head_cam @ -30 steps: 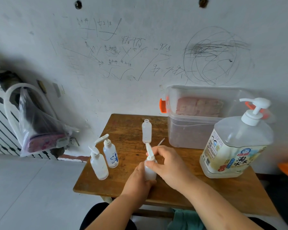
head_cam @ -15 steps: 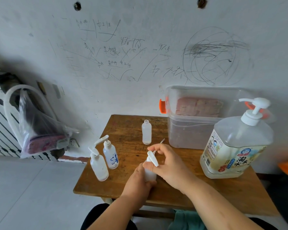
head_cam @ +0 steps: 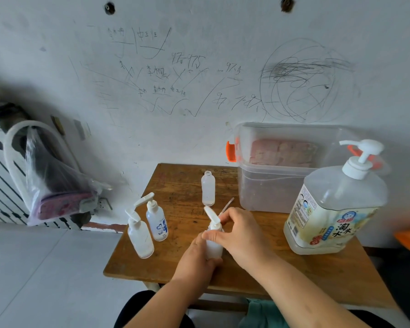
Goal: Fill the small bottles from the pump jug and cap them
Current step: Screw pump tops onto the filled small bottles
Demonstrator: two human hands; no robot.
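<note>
The bottle (head_cam: pixel 214 246) stood straight up, well left of the jug (head_cam: pixel 336 209). The left hand (head_cam: pixel 197 256) gripped its body low down, and the right hand (head_cam: pixel 239 235), nearer the jug, pinched the cap (head_cam: pixel 212 218) on top

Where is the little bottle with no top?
Head view: the open bottle stands at the back of the table, just left of the clear box.

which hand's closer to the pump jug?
Right. The right hand pinches the pump cap of the small bottle, left of the pump jug and apart from it; the left hand grips that bottle lower down, farther away.
</note>
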